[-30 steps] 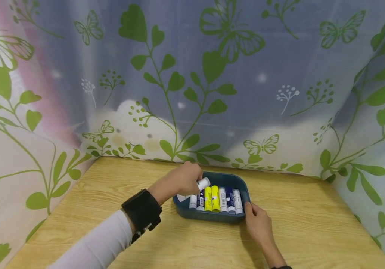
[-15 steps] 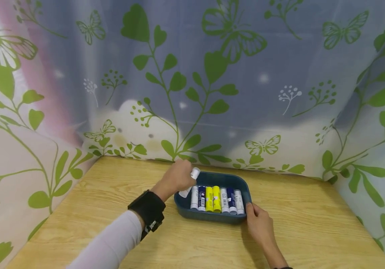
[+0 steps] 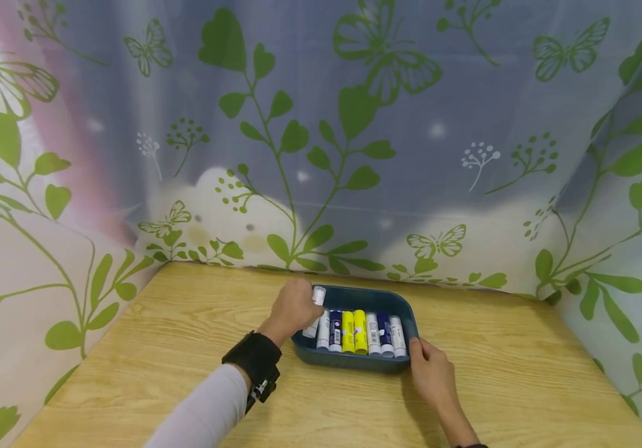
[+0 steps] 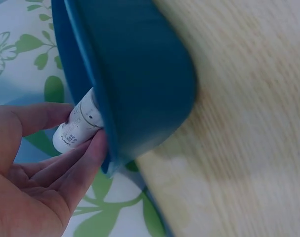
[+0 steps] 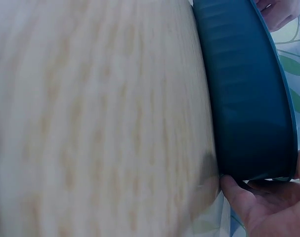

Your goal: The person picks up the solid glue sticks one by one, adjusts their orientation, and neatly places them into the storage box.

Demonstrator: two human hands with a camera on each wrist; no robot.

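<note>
My left hand pinches a white glue stick at the left end of a dark blue plastic tray. In the left wrist view the thumb and fingers hold this glue stick, its far end hidden behind the tray wall. Beside it several glue sticks lie in a row: white ones, dark blue ones and two yellow ones. At the tray's right end, my right hand holds the corner. The right wrist view has its fingers against the end wall.
The tray stands on a light wood-grain table, near its back edge. A curtain printed with leaves and butterflies hangs behind and on both sides.
My left hand has shifted left with the white glue stick, which has swung from slanting to more lengthwise, beside the row. The right hand stays at the tray corner.
</note>
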